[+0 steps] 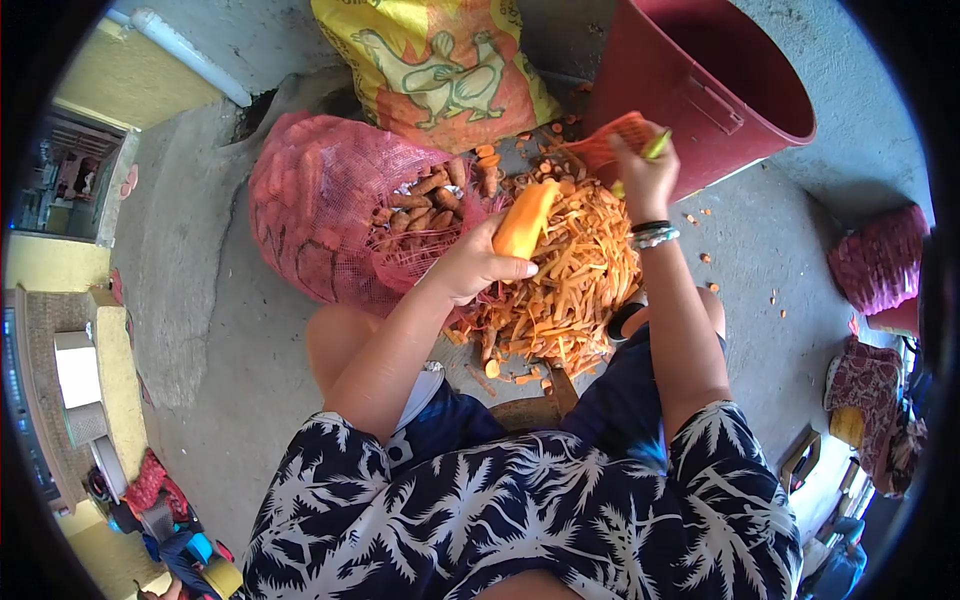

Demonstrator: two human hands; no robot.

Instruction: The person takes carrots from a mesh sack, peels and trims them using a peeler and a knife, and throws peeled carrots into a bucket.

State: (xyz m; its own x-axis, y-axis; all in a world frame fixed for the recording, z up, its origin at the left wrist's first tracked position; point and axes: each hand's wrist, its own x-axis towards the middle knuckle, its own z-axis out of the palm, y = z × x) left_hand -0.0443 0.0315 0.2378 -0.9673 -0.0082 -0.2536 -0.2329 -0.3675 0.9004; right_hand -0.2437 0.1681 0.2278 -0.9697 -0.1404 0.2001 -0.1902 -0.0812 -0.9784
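My left hand (478,262) is closed around the lower end of a thick peeled carrot (524,222), which points up and away over the pile. My right hand (648,180) is raised to the right of it, apart from the carrot and slightly blurred. Its fingers are wrapped round a tool with a yellow-green handle (656,145), perhaps a peeler; the blade cannot be made out. Beneath both hands lies a heap of orange carrot peelings (575,280). Left of the heap, unpeeled carrots (425,205) show in the mouth of a red mesh sack (310,210).
A large dark red bin (660,75) stands at the upper right, with an orange-red mesh piece (605,145) against it. Behind the sack is a yellow and orange bag printed with chickens (440,75). Carrot bits are scattered on the concrete floor (240,350).
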